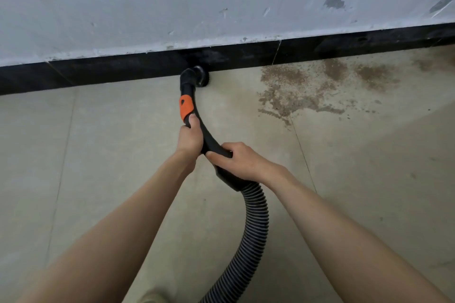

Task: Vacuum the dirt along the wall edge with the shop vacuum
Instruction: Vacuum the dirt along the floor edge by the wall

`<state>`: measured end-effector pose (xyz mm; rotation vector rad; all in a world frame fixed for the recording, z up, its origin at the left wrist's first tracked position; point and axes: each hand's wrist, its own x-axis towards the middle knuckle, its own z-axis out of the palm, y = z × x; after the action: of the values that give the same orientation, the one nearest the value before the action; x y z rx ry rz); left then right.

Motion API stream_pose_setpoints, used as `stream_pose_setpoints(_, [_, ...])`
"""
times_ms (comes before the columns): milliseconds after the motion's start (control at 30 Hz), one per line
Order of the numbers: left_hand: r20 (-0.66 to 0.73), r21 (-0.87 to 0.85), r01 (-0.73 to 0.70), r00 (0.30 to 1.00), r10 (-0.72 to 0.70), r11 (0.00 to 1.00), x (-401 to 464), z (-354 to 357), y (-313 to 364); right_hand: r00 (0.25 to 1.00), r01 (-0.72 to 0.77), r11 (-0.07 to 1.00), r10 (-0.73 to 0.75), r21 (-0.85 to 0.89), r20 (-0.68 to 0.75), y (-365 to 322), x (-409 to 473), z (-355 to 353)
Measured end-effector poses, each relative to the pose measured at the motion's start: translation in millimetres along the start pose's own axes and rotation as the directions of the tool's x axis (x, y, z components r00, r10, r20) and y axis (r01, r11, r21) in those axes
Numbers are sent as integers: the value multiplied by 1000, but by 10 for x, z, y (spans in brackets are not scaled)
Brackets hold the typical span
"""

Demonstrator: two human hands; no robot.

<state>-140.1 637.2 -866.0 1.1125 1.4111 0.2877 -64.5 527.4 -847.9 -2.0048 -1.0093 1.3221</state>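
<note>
Head view, we list: round black brush nozzle (pixel 200 76) against black baseboard (pixel 123 71); curved black wand with orange collar (pixel 186 106), our left hand (pixel 189 138) and right hand (pixel 236 161) both gripping it; ribbed hose (pixel 251 229); brown dirt patch (pixel 295 88) rightward on tiled floor (pixel 98 155).

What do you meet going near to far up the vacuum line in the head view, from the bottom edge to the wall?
Ribbed hose → right hand on the black handle → left hand → orange collar → round brush nozzle → black baseboard → grey wall.
</note>
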Motion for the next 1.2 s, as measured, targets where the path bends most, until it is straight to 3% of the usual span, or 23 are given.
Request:
stream_pose_setpoints(367, [196,68,15,980,-28,998,-188,264,-12,995,-69,990,77,125,-62,237,-368,-38])
stream_pose_setpoints(633, [106,111,-25,994,13,993,-707,313,-268,992,-111,990,115,90,-43,339,-833,51])
stream_pose_setpoints(733, [130,120,-21,991,5,993,-856,413,-374,990,-124,990,128,65,-60,478,-1028,29])
stream_pose_setpoints(967, [247,219,-121,967,65,968,-781,869,-257,962,-139,973,177,184,-207,730,-1022,-133])
stream_pose_setpoints(1200, [221,256,-146,971,89,956,-651,814,-260,972,-117,972,155,205,-177,703,-910,-106])
